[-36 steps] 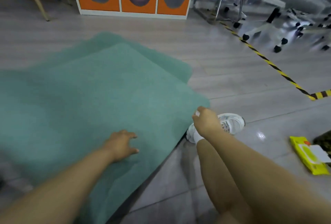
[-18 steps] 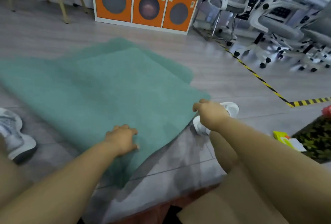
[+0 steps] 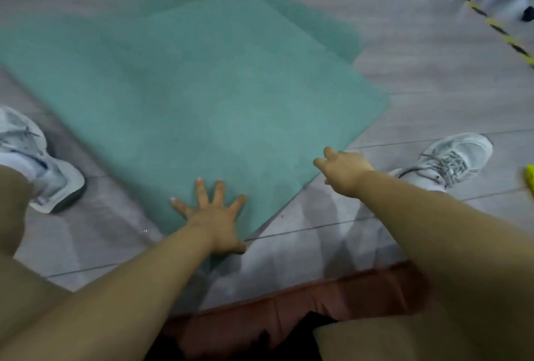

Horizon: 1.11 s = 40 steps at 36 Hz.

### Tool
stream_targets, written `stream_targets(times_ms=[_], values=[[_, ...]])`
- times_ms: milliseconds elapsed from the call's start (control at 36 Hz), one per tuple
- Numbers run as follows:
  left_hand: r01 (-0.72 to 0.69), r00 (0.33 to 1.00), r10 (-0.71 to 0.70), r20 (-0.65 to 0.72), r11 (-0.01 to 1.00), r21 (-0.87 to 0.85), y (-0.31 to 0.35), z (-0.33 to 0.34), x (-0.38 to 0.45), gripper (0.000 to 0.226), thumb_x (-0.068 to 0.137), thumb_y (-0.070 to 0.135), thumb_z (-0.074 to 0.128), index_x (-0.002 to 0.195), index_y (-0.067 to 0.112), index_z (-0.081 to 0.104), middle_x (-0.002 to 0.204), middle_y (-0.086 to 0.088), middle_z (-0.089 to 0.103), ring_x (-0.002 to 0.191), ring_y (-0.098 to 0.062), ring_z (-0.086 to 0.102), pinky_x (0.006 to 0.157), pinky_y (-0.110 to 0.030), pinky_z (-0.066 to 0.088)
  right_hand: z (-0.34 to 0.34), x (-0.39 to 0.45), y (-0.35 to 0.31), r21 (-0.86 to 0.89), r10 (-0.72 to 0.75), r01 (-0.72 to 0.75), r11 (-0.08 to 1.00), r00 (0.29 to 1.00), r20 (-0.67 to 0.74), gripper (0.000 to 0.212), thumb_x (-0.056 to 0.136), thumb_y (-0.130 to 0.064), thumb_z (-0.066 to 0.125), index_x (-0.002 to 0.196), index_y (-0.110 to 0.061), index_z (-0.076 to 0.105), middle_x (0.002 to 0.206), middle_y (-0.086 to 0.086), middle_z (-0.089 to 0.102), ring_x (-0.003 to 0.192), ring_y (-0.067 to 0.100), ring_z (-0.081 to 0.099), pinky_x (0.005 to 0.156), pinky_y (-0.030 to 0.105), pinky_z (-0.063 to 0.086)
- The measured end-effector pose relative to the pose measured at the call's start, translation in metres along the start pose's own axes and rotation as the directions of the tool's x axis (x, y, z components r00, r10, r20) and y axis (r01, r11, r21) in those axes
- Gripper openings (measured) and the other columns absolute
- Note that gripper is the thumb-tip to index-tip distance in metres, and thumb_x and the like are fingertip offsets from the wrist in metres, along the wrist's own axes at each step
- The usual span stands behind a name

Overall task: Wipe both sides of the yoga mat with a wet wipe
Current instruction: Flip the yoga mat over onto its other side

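The teal yoga mat (image 3: pixel 208 94) lies on the grey floor, doubled over, with the lower layer showing at its far end. My left hand (image 3: pixel 212 217) presses flat on the mat's near corner, fingers spread wide. At the mat's right edge is my right hand (image 3: pixel 342 170), its fingers loosely extended toward the edge and holding nothing that I can see. No wet wipe shows in either hand.
My white sneakers stand on either side of the mat, the left one (image 3: pixel 31 164) and the right one (image 3: pixel 450 158). A yellow pack (image 3: pixel 530 180) peeks in at the right edge. Yellow-black floor tape (image 3: pixel 491 25) and chair wheels sit at the far right.
The view has tipped down toward the floor. My left hand has gone from curled on the mat to spread flat on it. My right hand has let go of the mat's corner.
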<state>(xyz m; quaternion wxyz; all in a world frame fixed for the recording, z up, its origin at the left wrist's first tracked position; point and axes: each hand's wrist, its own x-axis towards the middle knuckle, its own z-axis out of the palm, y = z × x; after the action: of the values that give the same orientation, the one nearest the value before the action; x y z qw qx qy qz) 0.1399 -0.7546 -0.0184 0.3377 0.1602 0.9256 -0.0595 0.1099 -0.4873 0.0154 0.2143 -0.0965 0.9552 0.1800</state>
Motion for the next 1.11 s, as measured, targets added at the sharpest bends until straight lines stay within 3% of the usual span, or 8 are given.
stream_targets(times_ms=[167,361,444,556,722,917,972,1111], values=[[-0.066,0.997,0.065,0.042,0.998,0.018,0.000,0.016,0.009,0.086,0.079,0.059,0.051,0.148,0.041,0.002,0.158,0.001,-0.012,0.141,-0.043,-0.014,0.098,-0.079,0.005,0.033,0.031,-0.019,0.022,-0.129,0.128,0.991,0.991,0.032,0.041,0.090,-0.019,0.054,0.126,-0.014,0.036,0.120,0.013,0.040,0.100,0.032,0.055,0.068,0.037,0.042],[-0.151,0.984,0.160,0.075,0.983,-0.105,-0.015,0.017,0.014,0.078,0.089,0.044,0.049,0.150,0.038,0.001,0.158,0.010,-0.009,0.146,-0.023,-0.008,0.108,-0.068,0.013,0.066,0.052,-0.030,0.128,-0.119,0.119,0.985,0.993,-0.011,0.048,0.094,-0.025,0.042,0.138,-0.014,0.027,0.126,0.016,0.037,0.103,0.035,0.054,0.077,0.041,0.046],[-0.179,0.976,0.193,0.099,0.975,-0.136,-0.023,0.015,0.013,0.083,0.088,0.035,0.053,0.149,0.038,-0.002,0.157,0.013,-0.012,0.146,-0.016,-0.009,0.110,-0.065,0.012,0.067,0.062,-0.021,0.134,-0.125,0.152,0.979,0.973,-0.194,0.041,0.088,-0.022,0.049,0.127,-0.009,0.046,0.113,0.020,0.047,0.088,0.038,0.059,0.065,0.043,0.048],[-0.185,0.972,0.187,0.143,0.982,-0.028,-0.025,0.024,0.008,0.101,0.084,0.028,0.057,0.143,0.040,-0.023,0.152,0.013,-0.030,0.144,-0.019,-0.020,0.110,-0.066,0.006,0.056,0.069,-0.005,0.009,-0.271,0.319,0.948,0.820,-0.504,0.036,0.072,-0.016,0.040,0.090,-0.002,0.068,0.076,0.018,0.058,0.044,0.030,0.056,0.035,0.033,0.044],[-0.170,0.982,0.175,-0.068,0.983,0.075,-0.010,0.020,0.003,0.118,0.079,0.021,0.056,0.118,0.040,-0.054,0.134,0.009,-0.055,0.132,-0.024,-0.040,0.109,-0.064,0.000,0.010,0.054,0.035,-0.105,-0.279,0.278,0.955,0.721,-0.634,0.040,0.077,-0.013,0.035,0.093,-0.003,0.070,0.079,0.013,0.063,0.044,0.026,0.053,0.034,0.023,0.038],[-0.265,0.935,0.272,-0.229,0.962,0.062,0.007,-0.018,0.001,0.110,0.084,0.012,0.043,0.108,0.047,-0.058,0.135,0.015,-0.052,0.132,-0.017,-0.036,0.118,-0.044,0.008,-0.040,0.017,0.092,-0.101,-0.182,0.160,0.982,0.660,-0.728,0.039,0.078,-0.017,0.036,0.093,-0.002,0.069,0.094,0.009,0.048,0.043,0.028,0.053,0.031,0.025,0.035],[-0.284,0.924,0.290,-0.250,0.957,0.061,0.013,-0.026,-0.001,0.110,0.083,0.009,0.042,0.107,0.050,-0.057,0.135,0.016,-0.051,0.132,-0.016,-0.034,0.117,-0.044,0.011,-0.044,0.003,0.107,-0.107,-0.181,0.151,0.983,0.659,-0.730,0.039,0.077,-0.017,0.037,0.094,0.001,0.068,0.089,0.013,0.055,0.043,0.030,0.054,0.030,0.029,0.039],[-0.296,0.913,0.313,-0.262,0.950,0.103,0.025,-0.041,-0.005,0.112,0.084,0.000,0.042,0.111,0.050,-0.054,0.137,0.014,-0.050,0.134,-0.018,-0.031,0.115,-0.048,0.015,-0.037,-0.042,0.133,-0.154,-0.167,0.077,0.985,0.647,-0.744,0.039,0.077,-0.016,0.039,0.095,0.001,0.068,0.090,0.012,0.046,0.045,0.030,0.053,0.031,0.029,0.039]])
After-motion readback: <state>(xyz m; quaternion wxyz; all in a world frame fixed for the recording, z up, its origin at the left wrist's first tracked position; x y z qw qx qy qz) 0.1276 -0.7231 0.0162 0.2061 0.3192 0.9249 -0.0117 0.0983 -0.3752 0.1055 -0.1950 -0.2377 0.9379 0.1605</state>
